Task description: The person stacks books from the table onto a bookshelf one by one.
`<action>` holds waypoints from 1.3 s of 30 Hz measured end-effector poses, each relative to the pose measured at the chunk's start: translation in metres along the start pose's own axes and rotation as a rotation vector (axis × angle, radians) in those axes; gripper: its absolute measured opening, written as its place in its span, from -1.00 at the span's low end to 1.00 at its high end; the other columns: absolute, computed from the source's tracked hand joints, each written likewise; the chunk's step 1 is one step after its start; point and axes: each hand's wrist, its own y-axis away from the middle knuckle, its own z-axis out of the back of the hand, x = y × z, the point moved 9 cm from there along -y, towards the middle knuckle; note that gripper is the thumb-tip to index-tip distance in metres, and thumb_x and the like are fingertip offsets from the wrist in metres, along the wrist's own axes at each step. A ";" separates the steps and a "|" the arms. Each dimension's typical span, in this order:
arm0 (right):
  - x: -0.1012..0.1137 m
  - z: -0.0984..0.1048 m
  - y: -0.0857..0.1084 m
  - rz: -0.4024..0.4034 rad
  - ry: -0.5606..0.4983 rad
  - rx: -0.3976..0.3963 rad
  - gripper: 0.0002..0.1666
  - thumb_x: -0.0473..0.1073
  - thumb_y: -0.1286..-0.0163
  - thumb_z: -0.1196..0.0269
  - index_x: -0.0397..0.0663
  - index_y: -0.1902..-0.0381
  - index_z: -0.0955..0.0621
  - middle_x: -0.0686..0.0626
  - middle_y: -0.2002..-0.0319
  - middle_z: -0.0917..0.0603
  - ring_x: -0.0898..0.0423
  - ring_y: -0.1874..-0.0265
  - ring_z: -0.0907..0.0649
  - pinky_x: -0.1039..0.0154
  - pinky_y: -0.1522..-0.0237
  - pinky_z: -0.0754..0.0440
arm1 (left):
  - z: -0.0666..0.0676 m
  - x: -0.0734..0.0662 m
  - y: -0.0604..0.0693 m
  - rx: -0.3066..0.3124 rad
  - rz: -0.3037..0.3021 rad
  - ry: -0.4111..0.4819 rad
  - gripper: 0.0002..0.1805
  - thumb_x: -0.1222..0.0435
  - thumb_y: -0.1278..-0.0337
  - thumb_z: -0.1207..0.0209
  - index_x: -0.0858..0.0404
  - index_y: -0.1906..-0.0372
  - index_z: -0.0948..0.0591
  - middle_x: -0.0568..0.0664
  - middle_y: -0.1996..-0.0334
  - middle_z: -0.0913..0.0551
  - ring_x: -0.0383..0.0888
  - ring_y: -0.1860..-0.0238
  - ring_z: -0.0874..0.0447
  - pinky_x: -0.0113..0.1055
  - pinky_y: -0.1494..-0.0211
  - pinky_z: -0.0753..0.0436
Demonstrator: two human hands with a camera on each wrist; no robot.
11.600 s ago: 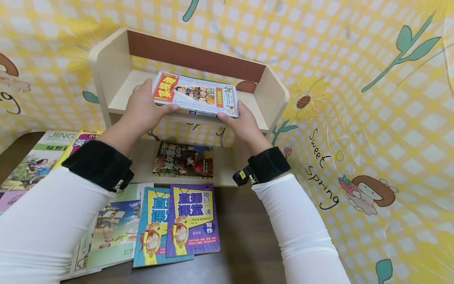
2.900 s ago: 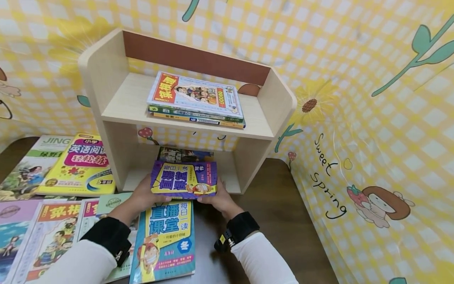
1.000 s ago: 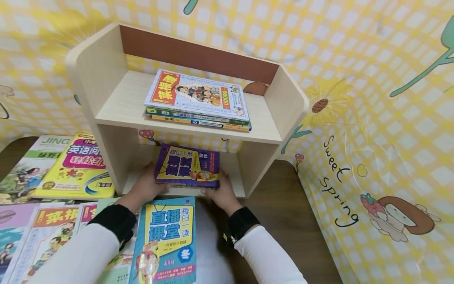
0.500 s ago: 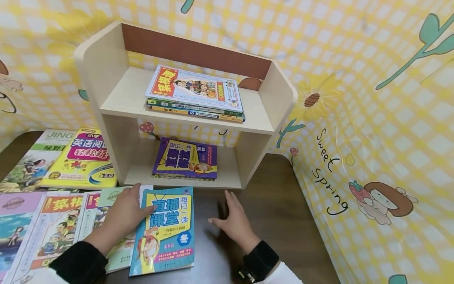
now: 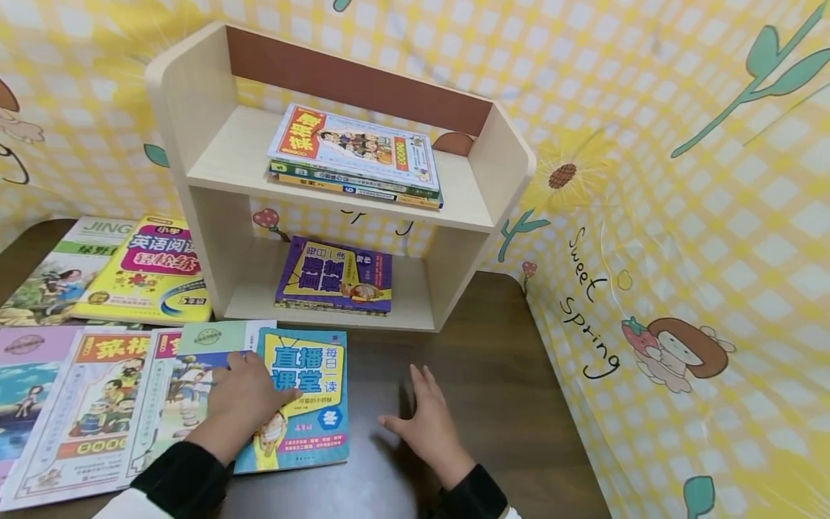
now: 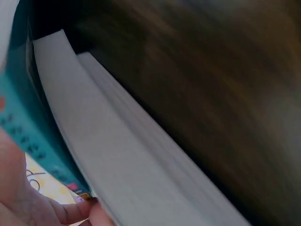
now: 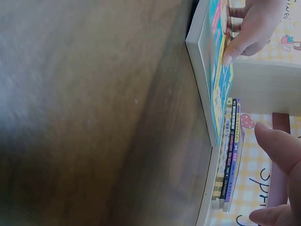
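The left hand [image 5: 243, 400] lies at the left edge of a blue book [image 5: 316, 440], thumb on its cover and fingers curled at the edge. In the left wrist view, the hand [image 6: 23, 202] is at the blue spine [image 6: 40, 127]. From the right wrist, the left thumb shows on the cover of the blue book [image 7: 218, 80]. Right of that book, the right hand [image 5: 431, 425] is held above the table with thumb and fingers apart, touching nothing; its fingers also show in the right wrist view. A purple book [image 5: 337, 277] lies on the lower shelf atop other books.
The wooden shelf unit [image 5: 201, 144] stands at the back, with several stacked books [image 5: 357, 155] on its upper shelf. A yellow book [image 5: 145, 285] and other overlapping books [image 5: 97, 425] cover the table's left part. Patterned cloth [image 5: 648, 180] hangs behind and at the right.
Both hands have let go of the purple book, which now rests inside the lower shelf, and have come back toward the front. The left hand has closed on the blue book's left edge.
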 end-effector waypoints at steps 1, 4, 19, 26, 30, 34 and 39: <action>0.000 0.000 0.000 0.001 -0.002 -0.001 0.14 0.09 -0.02 -0.51 -0.10 -0.47 -0.22 -0.30 -0.46 -0.13 -0.30 -0.39 -0.23 -0.27 -0.26 -0.32 | 0.000 -0.001 -0.001 -0.006 0.008 0.001 0.23 -0.28 0.23 -0.37 0.72 -0.16 -0.19 0.56 0.11 -0.24 0.37 0.17 -0.32 0.09 0.24 -0.58; -0.001 -0.001 0.002 -0.004 -0.010 -0.005 0.15 0.09 -0.02 -0.51 -0.10 -0.47 -0.21 -0.30 -0.46 -0.13 -0.32 -0.38 -0.22 -0.28 -0.26 -0.31 | -0.001 -0.005 -0.002 -0.015 0.032 0.015 0.18 -0.19 0.18 -0.41 0.73 -0.16 -0.17 0.59 0.09 -0.23 0.35 0.20 -0.38 0.10 0.17 -0.59; 0.001 -0.018 0.004 -0.026 -0.141 0.037 0.07 0.03 -0.11 -0.47 -0.12 -0.47 -0.21 -0.29 -0.45 -0.17 -0.27 -0.38 -0.26 -0.25 -0.28 -0.30 | -0.008 0.009 -0.007 0.082 0.052 0.463 -0.03 0.17 -0.20 -0.24 0.66 -0.36 0.09 0.51 0.04 -0.36 0.23 0.15 -0.46 -0.05 0.18 -0.58; 0.016 -0.037 0.000 -0.017 -0.290 0.105 -0.02 0.03 -0.26 -0.35 -0.05 -0.50 -0.14 -0.26 -0.44 -0.19 -0.22 -0.35 -0.32 -0.22 -0.27 -0.33 | -0.008 0.000 0.002 0.100 -0.035 0.680 -0.13 0.26 -0.35 -0.07 0.48 -0.46 0.21 0.52 -0.26 -0.14 0.31 -0.09 -0.28 0.18 -0.14 -0.43; 0.021 -0.049 -0.003 -0.047 -0.394 0.125 -0.06 0.05 -0.33 -0.28 -0.01 -0.52 -0.10 -0.27 -0.43 -0.22 -0.19 -0.24 -0.47 -0.16 -0.16 -0.49 | -0.008 -0.009 0.013 0.079 -0.095 0.805 -0.26 0.28 -0.41 0.00 0.42 -0.45 0.12 0.40 -0.20 -0.27 0.18 -0.04 -0.45 -0.08 0.03 -0.56; 0.025 -0.059 -0.006 -0.061 -0.512 0.128 -0.09 0.06 -0.37 -0.24 -0.07 -0.51 -0.10 -0.25 -0.40 -0.29 -0.11 -0.20 -0.50 -0.10 -0.19 -0.49 | -0.011 -0.017 0.020 0.086 -0.108 0.890 -0.33 0.28 -0.43 0.03 0.38 -0.43 0.08 0.37 -0.15 -0.37 0.03 0.10 -0.61 -0.23 0.16 -0.65; 0.030 -0.064 -0.006 -0.098 -0.689 0.129 -0.17 0.01 -0.41 -0.18 -0.07 -0.50 -0.11 -0.13 -0.14 -0.53 0.05 0.08 -0.63 0.10 0.04 -0.63 | -0.009 -0.020 0.022 0.091 -0.115 0.981 -0.36 0.30 -0.43 0.04 0.37 -0.41 0.07 0.36 -0.08 -0.45 -0.09 0.25 -0.68 -0.20 0.23 -0.71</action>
